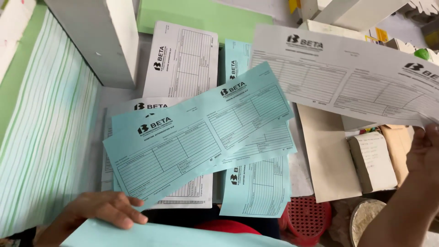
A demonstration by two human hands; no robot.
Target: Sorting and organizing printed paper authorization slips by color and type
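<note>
My left hand (103, 210) rests at the lower left on the near corner of a light blue printed form sheet (196, 132), fingers spread over its edge. More blue and white form sheets (183, 59) lie fanned beneath it. My right hand (423, 151) at the right edge grips a long white form sheet (338, 75) and holds it raised over the table. Another blue sheet (164, 235) lies under my left wrist at the bottom.
A tall stack of blue, white and green paper (45, 132) stands on edge at the left. A brown card (327, 155), a small paper block (372, 160), a red perforated stool (308, 217) and a round tin (366, 219) sit at the right. A white box (98, 39) stands behind.
</note>
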